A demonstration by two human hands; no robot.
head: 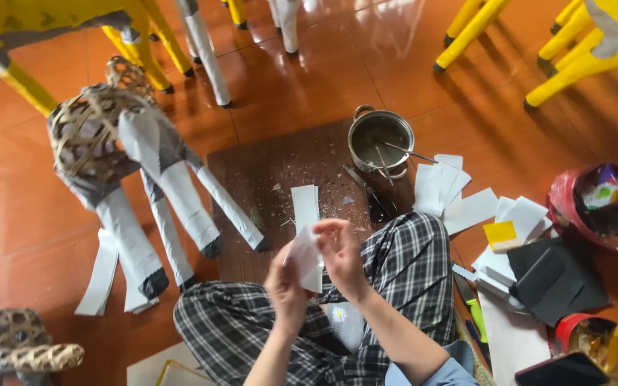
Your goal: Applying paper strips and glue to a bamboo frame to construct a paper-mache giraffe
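Centre of frame, low: your left hand (285, 284) and right hand (340, 251) were both closed on one white paper strip (305, 250), thumbs and fingers pinched, the strip held upright above your lap. Its top edge overlapped the dark board (266, 179) on the floor; whether it touched another strip lying there, you could not tell from this view.

Risks as they stood:
- The strip looked thin and was pinched from two sides. Uneven pull would likely have torn it crooked or creased it
- The pot (380, 139), above centre, had sticks leaning out over the rim. A reach over it with a sleeve could have tipped a stick and flicked its contents on the board
- Scissors (375, 200) lay on the board just past your right knee, blades' direction hard to read. A blind reach for more paper could have met them
- The paper stack (441, 186) right of the pot sat loose and fanned; a knee shift would probably have scattered it
- The woven figure (119, 143), upper left, stood on wrapped legs (180, 207) near your left knee. A bump might have toppled it
- Scraps littered the board, and could have stuck to a wet strip
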